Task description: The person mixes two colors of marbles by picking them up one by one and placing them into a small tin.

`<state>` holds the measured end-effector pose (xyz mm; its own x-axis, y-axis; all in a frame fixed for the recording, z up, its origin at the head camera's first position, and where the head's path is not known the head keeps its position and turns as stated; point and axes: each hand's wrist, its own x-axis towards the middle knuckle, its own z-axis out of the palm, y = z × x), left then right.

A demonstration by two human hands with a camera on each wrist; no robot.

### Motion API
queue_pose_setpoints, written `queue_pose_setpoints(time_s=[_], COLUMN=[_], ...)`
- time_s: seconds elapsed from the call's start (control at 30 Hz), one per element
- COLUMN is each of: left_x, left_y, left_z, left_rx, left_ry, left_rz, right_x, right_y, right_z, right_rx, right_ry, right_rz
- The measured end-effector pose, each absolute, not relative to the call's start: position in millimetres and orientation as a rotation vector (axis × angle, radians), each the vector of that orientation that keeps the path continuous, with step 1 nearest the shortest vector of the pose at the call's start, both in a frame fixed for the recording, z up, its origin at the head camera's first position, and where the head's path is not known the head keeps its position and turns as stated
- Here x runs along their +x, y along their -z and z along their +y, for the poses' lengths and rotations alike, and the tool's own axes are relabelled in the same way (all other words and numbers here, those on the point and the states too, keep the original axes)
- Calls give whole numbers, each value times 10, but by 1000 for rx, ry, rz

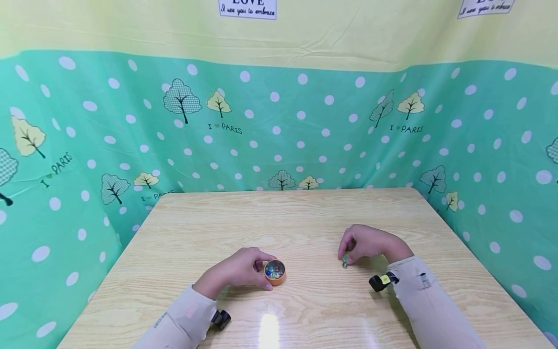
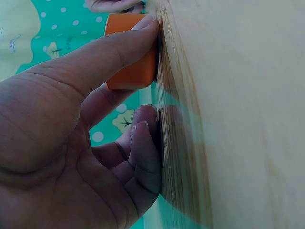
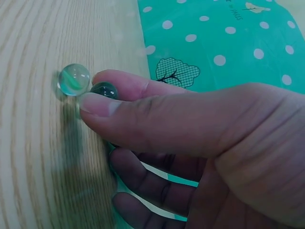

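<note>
My left hand point(image 1: 246, 267) holds a small orange cup point(image 1: 275, 280) between thumb and fingers, upright on the table. Several coloured glass marbles point(image 1: 274, 272) lie inside it in the head view. From the side, in the left wrist view, the cup's orange wall point(image 2: 131, 76) shows behind the thumb. To the right, my right hand point(image 1: 366, 241) is low over the tabletop. Its thumb and index finger pinch a dark green marble point(image 3: 106, 89), partly hidden by the thumb. Just beyond those fingertips, a clear marble with a green swirl point(image 3: 74, 79) rests on the wood.
The pale wooden table point(image 1: 283, 218) runs back to a green dotted curtain point(image 1: 301, 131), which also closes off both sides. Small black cameras are strapped to the left wrist point(image 1: 221, 319) and right wrist point(image 1: 378, 283), close to the tabletop.
</note>
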<state>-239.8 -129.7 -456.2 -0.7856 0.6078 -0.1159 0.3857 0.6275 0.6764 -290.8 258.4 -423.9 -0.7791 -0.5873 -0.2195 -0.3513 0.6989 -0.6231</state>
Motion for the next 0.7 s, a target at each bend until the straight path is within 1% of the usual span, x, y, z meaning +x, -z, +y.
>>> queue_pose_setpoints(time_s=[0.7], left_x=[-2388], left_y=[4539], left_z=[-1289], left_rx=[786], left_ry=[-922], left_rz=[2516], right_x=[-2911], right_y=[4227], right_z=[2584], right_rx=[-764], right_ry=[711], right_rz=[2574])
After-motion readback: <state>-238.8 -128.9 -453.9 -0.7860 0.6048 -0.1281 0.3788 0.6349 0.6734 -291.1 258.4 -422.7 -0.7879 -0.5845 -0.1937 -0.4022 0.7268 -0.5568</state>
